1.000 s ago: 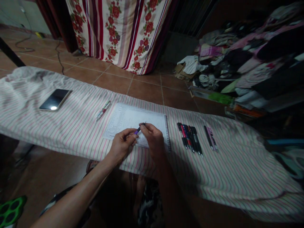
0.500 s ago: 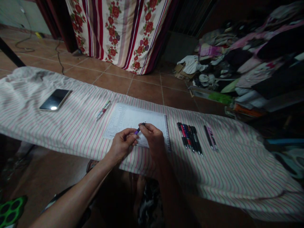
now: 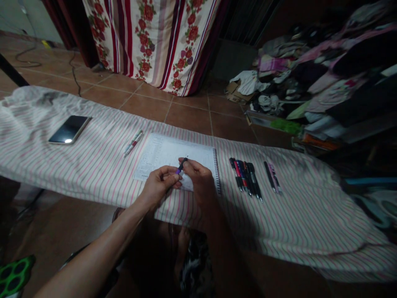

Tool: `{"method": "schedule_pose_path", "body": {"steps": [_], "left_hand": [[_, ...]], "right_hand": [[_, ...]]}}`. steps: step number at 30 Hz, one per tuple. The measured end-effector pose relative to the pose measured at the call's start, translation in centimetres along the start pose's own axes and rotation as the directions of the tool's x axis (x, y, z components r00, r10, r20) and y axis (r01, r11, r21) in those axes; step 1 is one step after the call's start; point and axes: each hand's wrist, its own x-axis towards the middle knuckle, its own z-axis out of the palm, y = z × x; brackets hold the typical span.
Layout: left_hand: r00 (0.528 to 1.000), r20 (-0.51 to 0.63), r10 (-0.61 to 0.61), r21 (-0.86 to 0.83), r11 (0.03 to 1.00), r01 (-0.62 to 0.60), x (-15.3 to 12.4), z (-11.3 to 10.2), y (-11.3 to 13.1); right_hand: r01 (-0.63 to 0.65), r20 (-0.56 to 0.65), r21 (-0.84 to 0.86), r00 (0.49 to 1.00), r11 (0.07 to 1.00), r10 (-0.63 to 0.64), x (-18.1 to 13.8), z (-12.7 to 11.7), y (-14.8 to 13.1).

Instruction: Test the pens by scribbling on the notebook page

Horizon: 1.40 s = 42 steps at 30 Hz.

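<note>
Both of my hands meet over the near edge of a spiral notebook [image 3: 173,155] that lies open on a striped cloth-covered table [image 3: 294,215]. A purple and black pen [image 3: 181,165] is pinched between them: my left hand [image 3: 159,186] grips its lower end and my right hand [image 3: 200,180] grips the upper part, with the tip pointing up and away. Several dark and red pens [image 3: 246,178] lie in a row just right of the notebook. Two more pens [image 3: 272,177] rest a little further right.
A phone [image 3: 68,130] with a lit spot lies at the table's left. A white pen [image 3: 133,143] sits left of the notebook. Beyond the table are a tiled floor [image 3: 186,111], a flowered curtain [image 3: 155,41] and a heap of clothes [image 3: 325,82] at the right.
The view has shifted slightly; my hands stay together on the pen, which now tilts a bit more upright.
</note>
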Motion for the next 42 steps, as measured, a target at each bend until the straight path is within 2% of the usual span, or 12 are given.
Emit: {"method": "schedule_pose_path", "body": {"steps": [5, 8, 14, 19, 23, 26, 28, 30, 33, 36, 39, 42], "left_hand": [[1.000, 0.020, -0.002, 0.018, 1.000, 0.002, -0.1, 0.1, -0.1], [1.000, -0.012, -0.006, 0.001, 1.000, 0.006, -0.1, 0.2, -0.3], [1.000, -0.018, -0.011, 0.018, 1.000, 0.011, -0.1, 0.4, -0.5], [0.999, 0.010, 0.032, 0.046, 0.998, -0.032, 0.0, 0.6, -0.6], [0.999, -0.044, -0.019, 0.003, 1.000, 0.019, 0.0, 0.8, -0.7], [0.993, -0.110, -0.049, -0.039, 0.998, 0.045, 0.1, 0.6, -0.7], [0.985, -0.162, -0.068, -0.049, 0.997, 0.061, 0.2, 0.5, -0.7], [0.979, -0.190, -0.080, -0.049, 0.996, 0.072, 0.3, 0.3, -0.8], [0.977, -0.191, -0.092, -0.034, 0.996, 0.087, 0.3, 0.1, -0.7], [0.976, -0.189, -0.105, -0.018, 0.994, 0.104, 0.3, 0.0, -0.6], [0.978, -0.186, -0.098, -0.003, 0.995, 0.099, 0.2, 0.0, -0.5], [0.978, -0.184, -0.103, 0.003, 0.994, 0.105, 0.2, -0.1, -0.4]], "right_hand": [[0.021, -0.012, -0.027, 1.000, 0.999, -0.021, 0.1, -0.2, 0.1], [0.042, -0.025, -0.093, 0.999, 0.995, -0.045, 0.2, -0.1, 0.3], [0.022, -0.018, 0.005, 1.000, 1.000, -0.022, 0.2, -0.3, 0.5], [0.021, -0.033, -0.125, 0.999, 0.992, -0.026, 0.4, -0.5, 0.8], [0.038, -0.051, -0.097, 0.998, 0.995, -0.043, 0.8, -0.7, 1.1], [0.066, -0.116, -0.038, 0.991, 0.997, -0.070, 1.5, -1.9, 1.4], [0.078, -0.184, -0.104, 0.978, 0.991, -0.096, 1.9, -3.1, 1.9], [0.055, -0.199, -0.216, 0.975, 0.975, -0.099, 2.2, -4.2, 2.3], [0.066, -0.175, -0.473, 0.970, 0.878, -0.167, 2.3, -5.5, 2.9], [0.100, -0.095, -0.717, 0.966, 0.690, -0.239, 2.1, -6.0, 3.2], [0.133, 0.000, -0.822, 0.972, 0.554, -0.234, 1.8, -6.1, 3.6], [0.151, 0.047, -0.868, 0.973, 0.473, -0.225, 1.6, -6.0, 3.9]]}}
